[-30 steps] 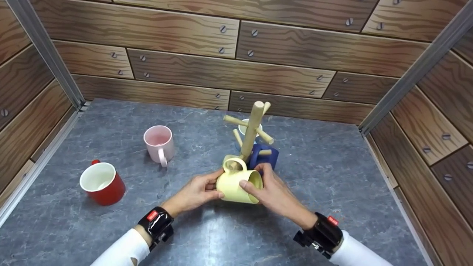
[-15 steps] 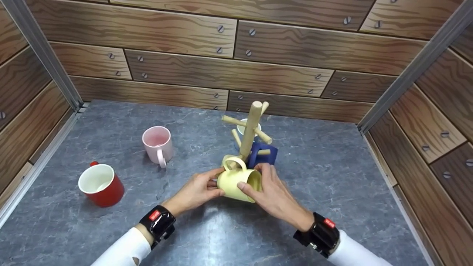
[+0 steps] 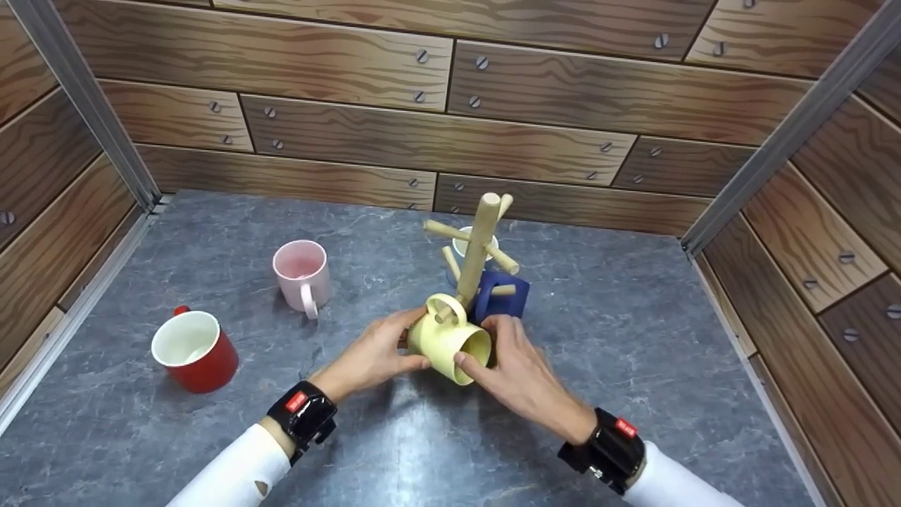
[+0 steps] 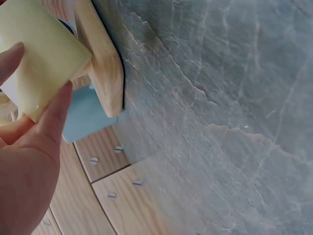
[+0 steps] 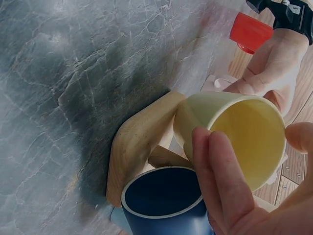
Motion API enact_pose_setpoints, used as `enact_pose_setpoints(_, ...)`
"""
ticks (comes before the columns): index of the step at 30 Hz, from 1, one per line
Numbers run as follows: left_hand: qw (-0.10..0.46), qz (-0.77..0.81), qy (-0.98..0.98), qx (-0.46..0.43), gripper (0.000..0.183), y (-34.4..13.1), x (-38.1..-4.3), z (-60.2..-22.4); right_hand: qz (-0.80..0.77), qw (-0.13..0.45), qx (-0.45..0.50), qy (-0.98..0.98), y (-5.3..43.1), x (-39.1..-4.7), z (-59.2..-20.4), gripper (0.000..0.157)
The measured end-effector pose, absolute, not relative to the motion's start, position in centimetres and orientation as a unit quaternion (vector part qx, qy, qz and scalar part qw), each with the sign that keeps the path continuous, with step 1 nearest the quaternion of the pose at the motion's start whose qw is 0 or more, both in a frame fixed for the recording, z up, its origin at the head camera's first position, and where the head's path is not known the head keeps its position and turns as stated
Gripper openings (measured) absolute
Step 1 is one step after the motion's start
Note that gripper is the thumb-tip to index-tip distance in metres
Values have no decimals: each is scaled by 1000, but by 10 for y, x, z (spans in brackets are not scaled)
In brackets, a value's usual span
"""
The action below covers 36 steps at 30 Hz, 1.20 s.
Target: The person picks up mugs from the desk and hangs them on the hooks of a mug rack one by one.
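Both hands hold a pale yellow mug (image 3: 440,345) on its side, close in front of a wooden mug tree (image 3: 479,239). Its handle faces up, and the tip of a low peg shows inside the handle loop. My left hand (image 3: 376,355) grips the closed end between thumb and fingers. At the open end, my right hand (image 3: 524,377) pinches the rim, thumb in front and fingers at the far side. A dark blue mug (image 5: 161,215) hangs beside it by its handle on a lower peg. In the left wrist view the yellow mug overlaps the tree's wooden base (image 4: 105,73).
A pink mug (image 3: 310,282) stands upright left of the tree, and a red mug (image 3: 211,366) with white inside stands farther left. Behind the tree is a light blue mug (image 4: 88,112). Wood-patterned walls (image 3: 352,134) enclose the grey marbled tabletop (image 3: 633,317).
The yellow mug has turned so its open end points more toward the front, and its handle has come over the peg tip. My left hand has shifted slightly with it.
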<state>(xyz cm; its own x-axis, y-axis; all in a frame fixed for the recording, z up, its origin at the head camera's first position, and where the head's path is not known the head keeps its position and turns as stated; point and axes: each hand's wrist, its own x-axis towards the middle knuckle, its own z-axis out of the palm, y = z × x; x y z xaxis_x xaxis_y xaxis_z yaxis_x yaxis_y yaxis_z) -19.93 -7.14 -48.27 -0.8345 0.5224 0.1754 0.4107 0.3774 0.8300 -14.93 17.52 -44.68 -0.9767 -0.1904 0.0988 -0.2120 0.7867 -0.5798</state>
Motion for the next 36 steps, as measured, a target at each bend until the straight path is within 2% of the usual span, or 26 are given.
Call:
enact_pose_setpoints(12, 26, 453, 836, 308, 97, -77, -200, -483, 327, 11, 109, -939, 185, -148, -445, 57)
enact_pose_setpoints(24, 7, 445, 854, 270, 75, -87, -199, -482, 367, 0, 49, -929, 217, -154, -436, 48)
enact_pose_setpoints(31, 7, 440, 862, 250, 69, -93, -199, -487, 388, 1, 50, -920, 243, -171, -440, 38)
enact_pose_setpoints(36, -9, 422, 874, 241, 67, -100, -199, -489, 390, 10, 25, -920, 261, -184, -449, 37)
